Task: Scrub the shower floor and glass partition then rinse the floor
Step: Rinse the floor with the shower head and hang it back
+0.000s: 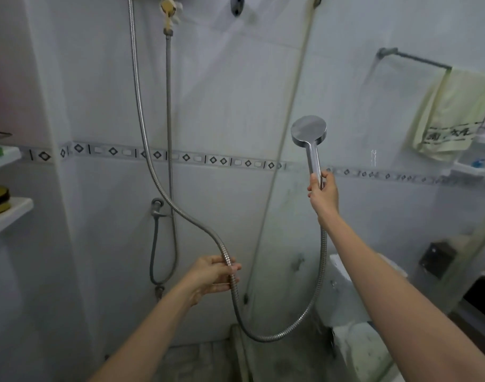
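Observation:
My right hand [323, 194] grips the handle of a chrome shower head [308, 130], held upright at chest height with its round face turned toward the glass partition [354, 119]. The glass looks wet and streaked. A metal shower hose [150, 166] runs down from the top of the wall, passes through my left hand [212, 275], loops low and climbs back to the shower head. My left hand is closed loosely around that hose. The patterned shower floor [197, 359] shows at the bottom, partly hidden by my arms.
White shelves [7, 213] with a round tin and green soap stand at the left. A wall tap with a second grey hose [153, 244] is on the tiled wall. Behind the glass are a toilet [343, 299], a towel on a rail [451, 117] and a small shelf.

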